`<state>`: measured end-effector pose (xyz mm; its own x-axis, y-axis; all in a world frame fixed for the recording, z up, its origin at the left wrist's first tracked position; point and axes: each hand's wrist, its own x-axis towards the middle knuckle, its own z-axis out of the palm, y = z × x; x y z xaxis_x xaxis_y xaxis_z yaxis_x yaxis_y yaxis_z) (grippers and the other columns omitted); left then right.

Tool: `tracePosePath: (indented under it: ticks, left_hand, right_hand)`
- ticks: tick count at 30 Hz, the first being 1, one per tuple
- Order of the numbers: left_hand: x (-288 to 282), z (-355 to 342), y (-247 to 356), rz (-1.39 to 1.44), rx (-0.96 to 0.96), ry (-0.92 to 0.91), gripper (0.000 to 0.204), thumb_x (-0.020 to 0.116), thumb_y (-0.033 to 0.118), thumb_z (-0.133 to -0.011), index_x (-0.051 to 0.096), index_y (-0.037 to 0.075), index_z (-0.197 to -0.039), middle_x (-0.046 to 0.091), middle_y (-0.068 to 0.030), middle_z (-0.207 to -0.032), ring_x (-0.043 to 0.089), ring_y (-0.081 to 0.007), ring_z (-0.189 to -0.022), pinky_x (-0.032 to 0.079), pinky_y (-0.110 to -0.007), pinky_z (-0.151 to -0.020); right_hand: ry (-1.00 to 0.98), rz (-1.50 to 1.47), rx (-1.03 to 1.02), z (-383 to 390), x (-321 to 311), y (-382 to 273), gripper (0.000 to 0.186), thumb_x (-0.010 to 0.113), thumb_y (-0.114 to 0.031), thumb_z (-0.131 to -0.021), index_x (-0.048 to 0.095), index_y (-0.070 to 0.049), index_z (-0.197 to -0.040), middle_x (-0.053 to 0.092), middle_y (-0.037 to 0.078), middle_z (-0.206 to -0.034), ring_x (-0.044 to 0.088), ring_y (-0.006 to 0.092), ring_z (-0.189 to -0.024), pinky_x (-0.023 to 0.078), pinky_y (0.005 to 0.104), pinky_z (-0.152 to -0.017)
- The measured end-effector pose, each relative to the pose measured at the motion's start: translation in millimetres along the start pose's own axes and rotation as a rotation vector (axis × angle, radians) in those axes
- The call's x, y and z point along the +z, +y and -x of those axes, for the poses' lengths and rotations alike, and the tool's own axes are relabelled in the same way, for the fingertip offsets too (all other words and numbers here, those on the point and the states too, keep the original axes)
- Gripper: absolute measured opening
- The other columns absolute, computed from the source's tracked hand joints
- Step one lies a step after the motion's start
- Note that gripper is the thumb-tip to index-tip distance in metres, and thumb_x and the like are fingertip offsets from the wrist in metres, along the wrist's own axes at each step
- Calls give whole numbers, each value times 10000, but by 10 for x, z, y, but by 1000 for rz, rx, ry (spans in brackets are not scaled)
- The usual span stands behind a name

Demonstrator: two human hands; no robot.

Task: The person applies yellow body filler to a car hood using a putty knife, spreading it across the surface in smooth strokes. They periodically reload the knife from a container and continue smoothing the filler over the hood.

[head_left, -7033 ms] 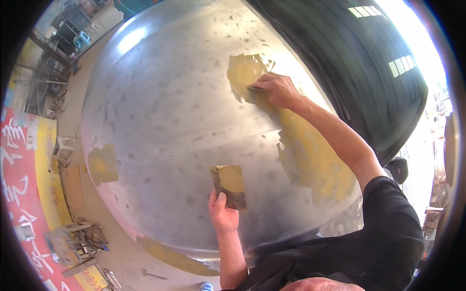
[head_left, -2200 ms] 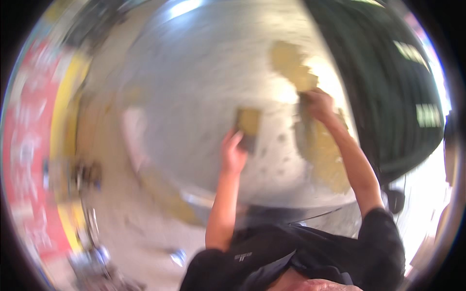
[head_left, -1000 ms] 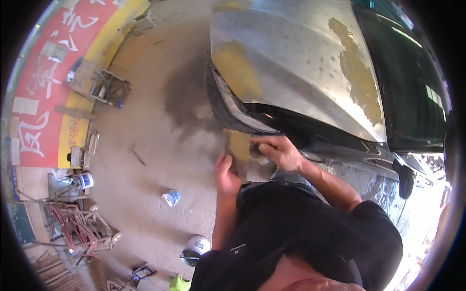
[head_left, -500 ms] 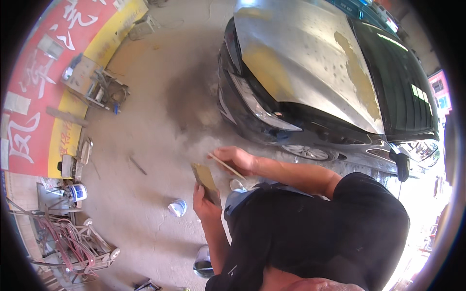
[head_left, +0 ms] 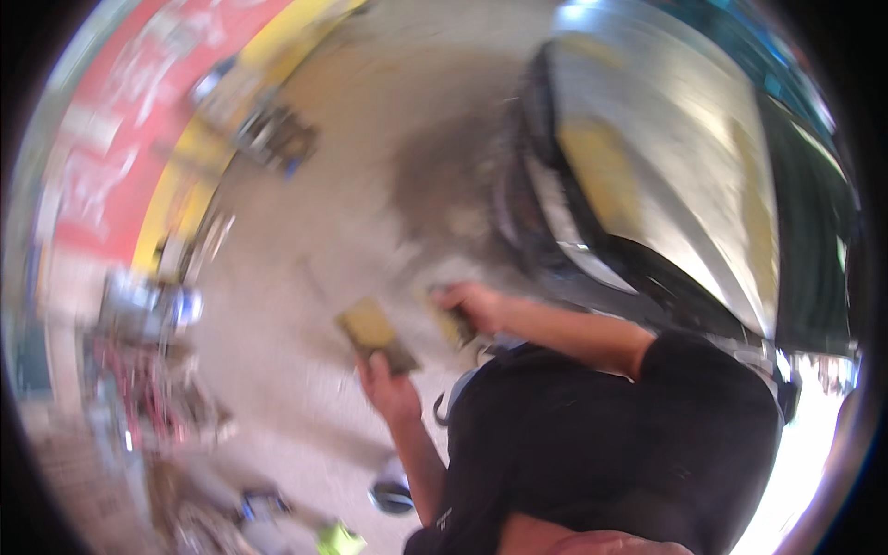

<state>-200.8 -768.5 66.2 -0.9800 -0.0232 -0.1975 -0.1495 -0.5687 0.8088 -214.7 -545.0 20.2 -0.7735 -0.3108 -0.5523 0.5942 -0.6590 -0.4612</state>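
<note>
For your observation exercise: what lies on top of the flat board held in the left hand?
The board carries a yellowish smear; the left hand covers its lower end, and blur hides detail.

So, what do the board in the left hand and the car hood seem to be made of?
The board looks like a thin, stiff sheet smeared with matte yellow-brown paste; the blur hides its own material. The hood looks like bare sanded metal: dull silver sheen, with yellowish patches.

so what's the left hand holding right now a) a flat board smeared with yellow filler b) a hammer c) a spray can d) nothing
a: the left hand grips a flat board coated in yellowish filler, held up over the concrete floor, away from the car hood; the picture is blurred but the shape is clear.
</note>
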Motion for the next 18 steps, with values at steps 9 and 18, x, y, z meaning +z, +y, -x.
tracePosePath:
  ticks: [9,18]
  left_hand:
    - [410,-133,165,-684,372,321,263,599,101,-1086,627,-22,-1317,715,-75,-1158,661,-166,-1018,527,-318,-923]
    - [384,-229,-144,-1106,789,300,361,561,14,-978,678,-58,-1312,781,-231,-1079,782,-392,-964,595,-434,-797]
  right_hand:
    - [1,-160,-129,-115,1104,-381,330,616,-307,-1117,608,-59,-1335,704,76,-1259,687,228,-1168,555,426,-1053]
    - [-123,-286,211,-237,1324,-228,417,540,-364,-1140,569,-57,-1420,681,94,-1287,652,248,-1212,515,436,-1095]
